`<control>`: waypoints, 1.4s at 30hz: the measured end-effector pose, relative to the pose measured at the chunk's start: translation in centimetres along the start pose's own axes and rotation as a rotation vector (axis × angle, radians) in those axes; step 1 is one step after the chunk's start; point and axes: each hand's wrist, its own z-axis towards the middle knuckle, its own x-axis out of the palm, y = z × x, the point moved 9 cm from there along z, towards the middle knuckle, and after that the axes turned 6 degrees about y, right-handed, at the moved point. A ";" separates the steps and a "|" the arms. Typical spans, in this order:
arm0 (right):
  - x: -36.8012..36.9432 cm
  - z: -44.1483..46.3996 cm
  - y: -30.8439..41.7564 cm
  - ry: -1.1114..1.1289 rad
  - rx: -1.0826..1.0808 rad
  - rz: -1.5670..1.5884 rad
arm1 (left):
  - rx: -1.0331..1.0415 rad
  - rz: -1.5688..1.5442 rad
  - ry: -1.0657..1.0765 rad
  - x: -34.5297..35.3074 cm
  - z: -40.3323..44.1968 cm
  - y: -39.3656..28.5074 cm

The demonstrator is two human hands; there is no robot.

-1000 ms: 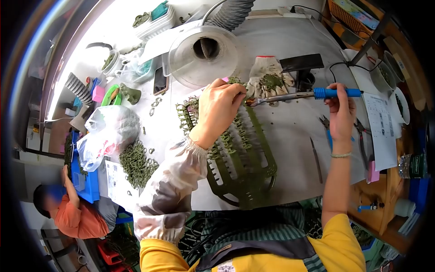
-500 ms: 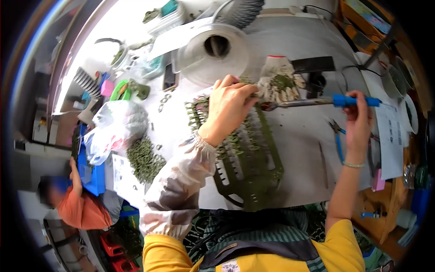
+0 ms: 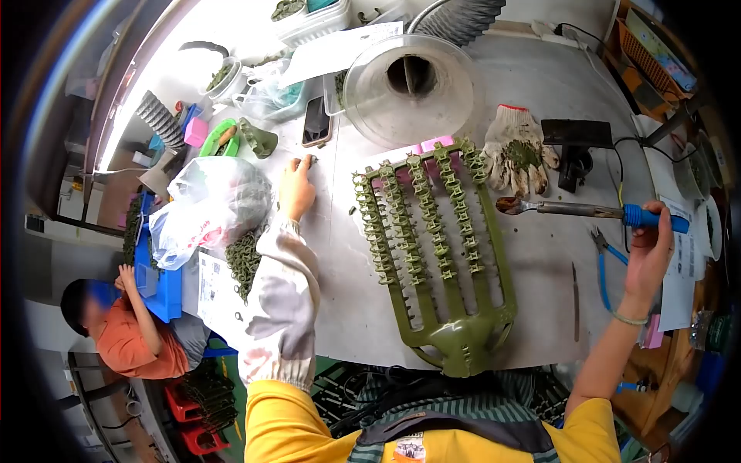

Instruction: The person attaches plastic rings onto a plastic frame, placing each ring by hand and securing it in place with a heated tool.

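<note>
My right hand (image 3: 654, 251) is closed round the blue handle of a soldering iron (image 3: 575, 209), whose metal shaft points left and ends in a dark brown, flattened tip. On the table at the left, my left hand (image 3: 296, 190) has its fingers pinched together at the surface; a small greyish bit shows at the fingertips, too small to name. Between the hands lies an olive-green plastic rack (image 3: 465, 328) with several long bars. Rows of small green link-like parts (image 3: 444, 224) line these bars. The iron's tip is just right of the rack, apart from it.
A clear funnel hood (image 3: 413, 116) with a grey duct (image 3: 459, 19) stands behind the rack. Around are a stained glove (image 3: 519, 150), pliers (image 3: 606, 258), a phone (image 3: 317, 122), a plastic bag (image 3: 212, 204) and a pile of green parts (image 3: 245, 262). A co-worker (image 3: 143, 324) sits at far left.
My left hand has moved from above the rack to the table on its left, uncovering the rows of parts. The soldering iron stays in my right hand, and the whole view has shifted.
</note>
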 end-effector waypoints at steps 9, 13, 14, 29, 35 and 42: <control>0.3 -0.3 0.6 0.010 -0.018 -0.001 | 0.082 -0.197 0.206 -6.4 -7.3 -6.3; 0.6 -0.4 0.9 0.052 -0.031 0.016 | 0.167 -0.245 0.309 -7.0 -9.0 -9.7; 0.5 -0.5 1.0 0.053 -0.031 0.019 | 0.278 -0.180 0.252 -7.1 -9.7 -11.2; 0.4 -0.7 0.6 0.048 -0.028 0.003 | -0.056 -0.605 -0.134 -12.7 -9.8 -12.6; 2.1 -0.3 -0.7 0.071 0.011 0.009 | 0.371 -0.768 0.067 -14.8 -8.7 -29.2; 2.6 0.2 -2.5 0.072 0.007 0.080 | 0.574 -0.397 -0.089 -11.7 -6.5 -35.0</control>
